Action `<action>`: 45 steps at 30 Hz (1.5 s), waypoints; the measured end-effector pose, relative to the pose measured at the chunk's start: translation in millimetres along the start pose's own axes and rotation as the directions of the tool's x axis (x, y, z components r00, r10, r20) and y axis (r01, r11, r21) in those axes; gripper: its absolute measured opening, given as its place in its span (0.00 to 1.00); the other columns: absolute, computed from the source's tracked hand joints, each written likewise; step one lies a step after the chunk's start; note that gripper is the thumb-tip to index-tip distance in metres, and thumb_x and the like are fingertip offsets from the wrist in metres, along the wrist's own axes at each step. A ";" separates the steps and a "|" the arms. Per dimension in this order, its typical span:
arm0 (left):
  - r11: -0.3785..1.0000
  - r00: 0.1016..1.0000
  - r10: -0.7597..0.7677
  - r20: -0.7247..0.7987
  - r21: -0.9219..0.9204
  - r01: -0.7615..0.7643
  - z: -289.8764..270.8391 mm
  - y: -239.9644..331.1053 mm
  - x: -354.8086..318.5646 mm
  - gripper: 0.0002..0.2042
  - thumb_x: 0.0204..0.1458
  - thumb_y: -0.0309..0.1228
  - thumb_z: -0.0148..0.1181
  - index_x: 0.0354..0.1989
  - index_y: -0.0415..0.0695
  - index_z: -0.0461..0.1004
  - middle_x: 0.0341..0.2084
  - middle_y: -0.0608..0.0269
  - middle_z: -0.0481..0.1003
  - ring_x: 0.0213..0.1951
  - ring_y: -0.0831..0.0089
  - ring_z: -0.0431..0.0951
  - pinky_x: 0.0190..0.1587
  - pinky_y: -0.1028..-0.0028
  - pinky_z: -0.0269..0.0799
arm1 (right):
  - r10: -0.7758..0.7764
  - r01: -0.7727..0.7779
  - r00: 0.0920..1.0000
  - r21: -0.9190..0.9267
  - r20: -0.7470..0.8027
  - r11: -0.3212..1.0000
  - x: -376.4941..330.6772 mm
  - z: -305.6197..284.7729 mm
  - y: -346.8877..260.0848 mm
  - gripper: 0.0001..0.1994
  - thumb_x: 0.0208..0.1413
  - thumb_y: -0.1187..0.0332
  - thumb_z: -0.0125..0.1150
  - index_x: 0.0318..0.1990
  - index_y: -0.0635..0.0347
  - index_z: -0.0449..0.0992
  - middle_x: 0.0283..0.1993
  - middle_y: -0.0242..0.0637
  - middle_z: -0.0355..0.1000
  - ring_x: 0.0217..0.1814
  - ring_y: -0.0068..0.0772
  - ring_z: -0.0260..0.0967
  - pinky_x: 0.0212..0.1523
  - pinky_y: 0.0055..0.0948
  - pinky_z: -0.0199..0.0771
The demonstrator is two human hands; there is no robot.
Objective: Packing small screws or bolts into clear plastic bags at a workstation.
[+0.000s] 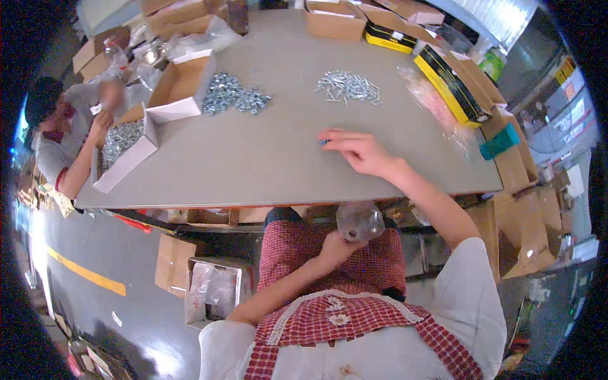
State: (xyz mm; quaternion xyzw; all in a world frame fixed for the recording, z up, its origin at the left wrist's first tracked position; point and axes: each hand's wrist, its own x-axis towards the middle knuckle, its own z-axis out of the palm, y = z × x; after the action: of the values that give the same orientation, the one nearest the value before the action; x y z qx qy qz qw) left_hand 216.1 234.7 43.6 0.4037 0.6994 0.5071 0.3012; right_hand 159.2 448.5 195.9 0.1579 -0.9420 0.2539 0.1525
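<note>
Head view, contents listed from near to far.

Nearest, a red checked apron (pixel 354 316) with a white lace edge is worn over a white top. On the lap, a clear plastic bag (pixel 359 220) is held by the left hand (pixel 334 247), the fingers curled closed around its lower end, just below the near table edge. To the near left, on the floor, an open cardboard box (pixel 212 288) lined with clear plastic is seen, with a yellow floor line (pixel 85 272) farther left.

On the grey table (pixel 253 171), right of centre, the right hand (pixel 358 151) is laid palm down, the fingers stretched leftward and held narrow, the fingertips (pixel 326 138) touching a small dark-blue item (pixel 323 142); whether it is pinched cannot be told, and its kind is too small to make out.

Farther, a loose pile of silver screws (pixel 349 86) is found beyond the right hand, well apart from it. Left of that, a heap of silver nuts (pixel 234 94) is spilled beside an open white-edged carton (pixel 180 88). A second carton (pixel 123 149) filled with metal parts is placed at the left table edge, where a seated person in grey (pixel 69 136) is recorded.

At the right edge, a crumpled clear bag (pixel 437 104), a yellow-and-black case (pixel 451 83) and a teal cylinder (pixel 499 142) are noted. At the far edge, brown cardboard boxes (pixel 334 19) are lined up.
</note>
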 end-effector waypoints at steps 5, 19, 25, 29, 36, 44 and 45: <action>0.983 0.998 -0.040 -0.044 -0.179 0.031 -1.1 8.2 1.9 0.20 0.43 0.42 0.73 0.41 0.44 0.80 0.34 0.53 0.81 0.37 0.61 0.83 0.39 0.64 0.77 | 0.554 -0.285 0.830 0.799 -0.071 0.530 -2.0 -5.6 18.5 0.13 0.59 0.68 0.57 0.50 0.60 0.80 0.51 0.34 0.78 0.56 0.28 0.71 0.60 0.28 0.66; 0.935 0.986 -0.167 0.017 -0.315 0.164 -5.2 50.2 1.1 0.30 0.45 0.41 0.72 0.56 0.44 0.70 0.54 0.55 0.70 0.55 0.58 0.71 0.57 0.61 0.67 | 0.120 -0.296 0.954 0.796 0.275 0.528 -61.6 -22.3 -79.5 0.20 0.67 0.57 0.48 0.32 0.62 0.81 0.35 0.35 0.79 0.42 0.29 0.74 0.51 0.31 0.71; 0.982 0.984 -0.077 -0.162 -0.184 0.046 2.0 44.4 4.7 0.24 0.44 0.41 0.72 0.48 0.42 0.75 0.47 0.54 0.74 0.47 0.58 0.75 0.52 0.62 0.70 | 0.287 -0.314 0.932 -0.099 -0.222 0.944 -16.0 -15.3 18.9 0.26 0.66 0.54 0.48 0.62 0.66 0.66 0.67 0.52 0.62 0.69 0.48 0.59 0.68 0.41 0.57; 0.994 0.978 -0.076 -0.196 -0.093 0.059 5.1 37.7 7.0 0.23 0.45 0.43 0.71 0.45 0.40 0.79 0.44 0.50 0.78 0.44 0.58 0.77 0.54 0.61 0.69 | 0.232 -0.305 0.951 -0.515 -0.204 0.801 10.8 0.9 70.7 0.31 0.67 0.51 0.44 0.68 0.67 0.55 0.73 0.56 0.47 0.76 0.53 0.44 0.73 0.42 0.47; 0.996 0.988 -0.035 -0.151 -0.092 0.021 4.0 22.1 6.4 0.21 0.45 0.47 0.70 0.40 0.42 0.79 0.36 0.51 0.80 0.39 0.56 0.81 0.43 0.63 0.75 | 0.225 -0.242 0.970 -0.483 -0.093 0.841 5.6 -2.0 53.8 0.33 0.66 0.48 0.42 0.65 0.72 0.59 0.71 0.58 0.53 0.74 0.55 0.47 0.73 0.43 0.47; 0.997 0.992 -0.045 -0.120 -0.067 0.037 -5.0 33.3 10.2 0.24 0.46 0.51 0.69 0.40 0.40 0.79 0.36 0.51 0.80 0.40 0.58 0.80 0.45 0.65 0.73 | 0.324 -0.328 0.939 -0.020 -0.115 0.944 -30.8 -17.9 41.6 0.30 0.68 0.50 0.43 0.68 0.65 0.58 0.73 0.52 0.51 0.76 0.50 0.46 0.74 0.39 0.45; 0.997 0.992 -0.043 -0.118 -0.070 0.035 -3.6 33.4 10.7 0.24 0.46 0.51 0.69 0.40 0.40 0.79 0.36 0.51 0.80 0.40 0.58 0.80 0.45 0.65 0.73 | 0.413 -0.375 0.896 0.223 -0.163 0.900 -29.3 -17.1 53.6 0.30 0.68 0.50 0.42 0.67 0.65 0.58 0.73 0.51 0.51 0.76 0.48 0.46 0.74 0.39 0.45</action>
State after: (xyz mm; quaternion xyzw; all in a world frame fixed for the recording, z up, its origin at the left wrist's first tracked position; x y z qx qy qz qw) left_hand 216.5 247.6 76.3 0.3483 0.7065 0.5477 0.2821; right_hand 169.0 507.9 176.2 -0.0505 -0.9056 0.3812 0.1790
